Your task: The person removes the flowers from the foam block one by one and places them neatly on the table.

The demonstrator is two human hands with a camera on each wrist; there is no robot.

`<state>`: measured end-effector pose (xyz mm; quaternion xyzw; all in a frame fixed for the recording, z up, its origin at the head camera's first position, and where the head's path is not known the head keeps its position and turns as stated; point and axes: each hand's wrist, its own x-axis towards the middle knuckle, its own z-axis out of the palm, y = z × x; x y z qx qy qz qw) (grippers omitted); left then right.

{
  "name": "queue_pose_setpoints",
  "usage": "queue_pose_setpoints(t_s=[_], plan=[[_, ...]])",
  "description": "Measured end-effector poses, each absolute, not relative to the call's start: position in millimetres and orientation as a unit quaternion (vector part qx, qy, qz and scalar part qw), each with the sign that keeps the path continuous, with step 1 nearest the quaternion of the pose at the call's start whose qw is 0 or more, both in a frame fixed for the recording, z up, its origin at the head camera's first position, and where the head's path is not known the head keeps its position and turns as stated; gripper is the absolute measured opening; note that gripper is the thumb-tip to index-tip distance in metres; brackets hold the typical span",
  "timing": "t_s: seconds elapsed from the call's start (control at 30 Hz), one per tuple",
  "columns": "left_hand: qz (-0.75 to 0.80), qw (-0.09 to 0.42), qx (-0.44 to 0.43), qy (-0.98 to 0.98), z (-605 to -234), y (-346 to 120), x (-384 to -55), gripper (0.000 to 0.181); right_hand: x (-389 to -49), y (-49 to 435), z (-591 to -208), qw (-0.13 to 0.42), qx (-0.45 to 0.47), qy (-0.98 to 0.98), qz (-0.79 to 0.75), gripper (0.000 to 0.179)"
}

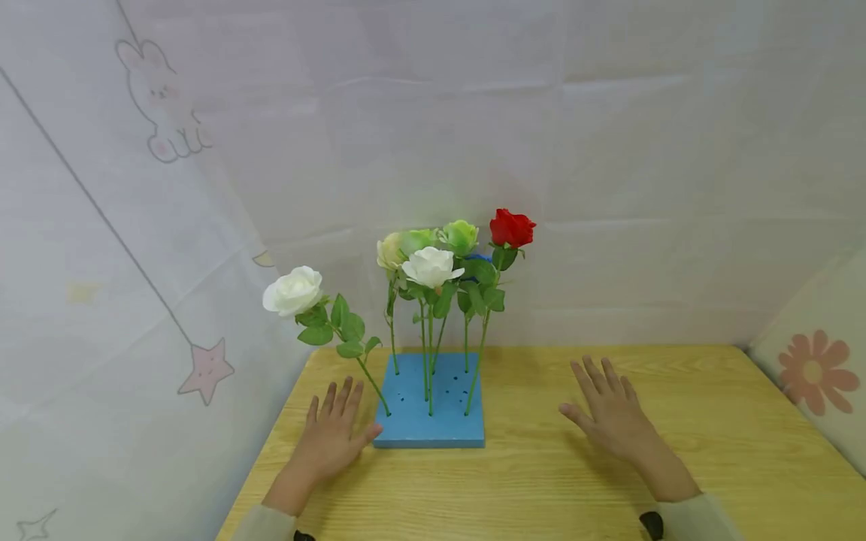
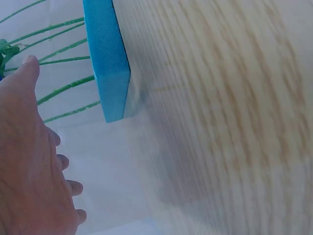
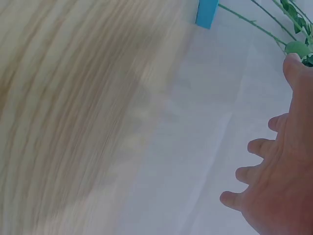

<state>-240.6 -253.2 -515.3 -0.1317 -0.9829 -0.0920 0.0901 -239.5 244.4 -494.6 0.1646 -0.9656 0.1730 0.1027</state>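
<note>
A blue foam block (image 1: 436,430) stands on the table, with several artificial roses upright in its holes. A white rose (image 1: 294,291) leans out to the left; another white rose (image 1: 433,267) is at the front middle. The red rose (image 1: 512,228) rises on the right, near green roses (image 1: 460,237) and a pale yellow one (image 1: 389,252). Mostly hidden behind leaves is a blue flower (image 1: 480,258). My left hand (image 1: 331,434), fingers spread, is beside the block's left side and holds nothing. Well right of the block, my right hand (image 1: 612,421) is also spread and holds nothing.
The wooden table (image 1: 541,481) carries the block left of its middle. Behind it hangs a pale cloth (image 1: 649,173), which also covers the left side with printed figures. Small unfilled holes dot the block's top between the stems.
</note>
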Motion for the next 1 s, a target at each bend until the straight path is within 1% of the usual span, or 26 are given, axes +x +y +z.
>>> queue_pose_setpoints(t_s=[0.2,0.5,1.0], plan=[[-0.103,0.088,-0.143,-0.98,-516,-241,-236,0.086,-239,234,-489,0.102,0.17,-0.964,0.177,0.08],[-0.091,0.085,-0.148,-0.981,-529,-230,-231,0.088,-245,213,-488,0.101,0.186,-0.956,0.205,0.08],[-0.092,0.029,-0.129,-0.987,-544,-221,-232,0.089,-257,183,-475,0.107,0.206,-0.951,0.204,0.08]])
